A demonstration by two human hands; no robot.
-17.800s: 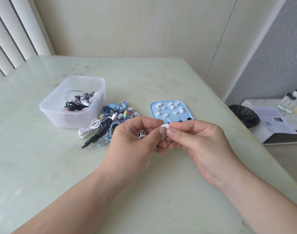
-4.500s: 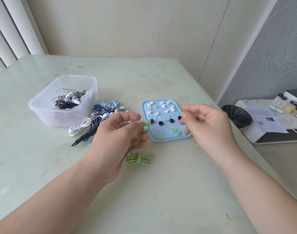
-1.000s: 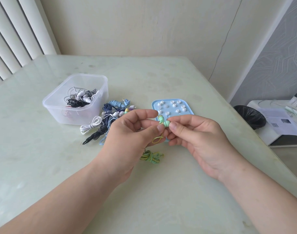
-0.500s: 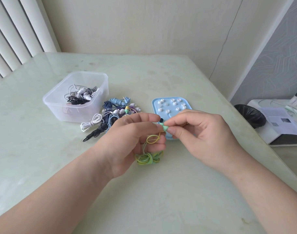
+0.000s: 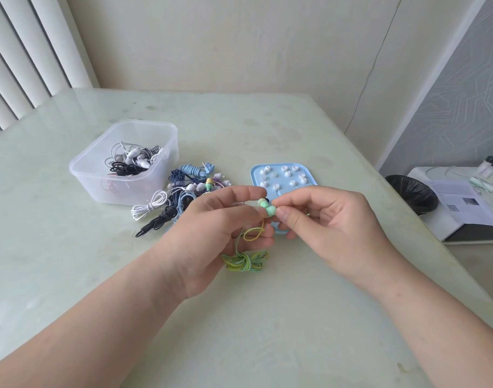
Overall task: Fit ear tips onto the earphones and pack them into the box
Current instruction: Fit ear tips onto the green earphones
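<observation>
Partly done, by the look of it: several white and black earphones already in the box (image 5: 122, 166), a mixed pile (image 5: 180, 197) of bundled sets waiting beside it on the table (image 5: 267, 317). Blue tray (image 5: 309, 175) just right of the pile, white tips (image 5: 284, 177) scattered over its far half. Green earphones (image 5: 266, 208) in work now, held above the tray's near edge. Left hand (image 5: 211, 236) closed on the buds and the cord just below them, a yellow-green loop hanging under the fingers, coiled bundle (image 5: 245, 261) resting on the table beneath. Right hand (image 5: 323, 219) pinched with thumb and forefinger against the mint tip end of one bud, touching the left fingertips. Probably pressing a tip home; whether seated fully, impossible to tell at this size. Other bud just behind, its tip state unclear. Left to do, judging from this: finish this pair, drop it in the box, then work through the pile.
</observation>
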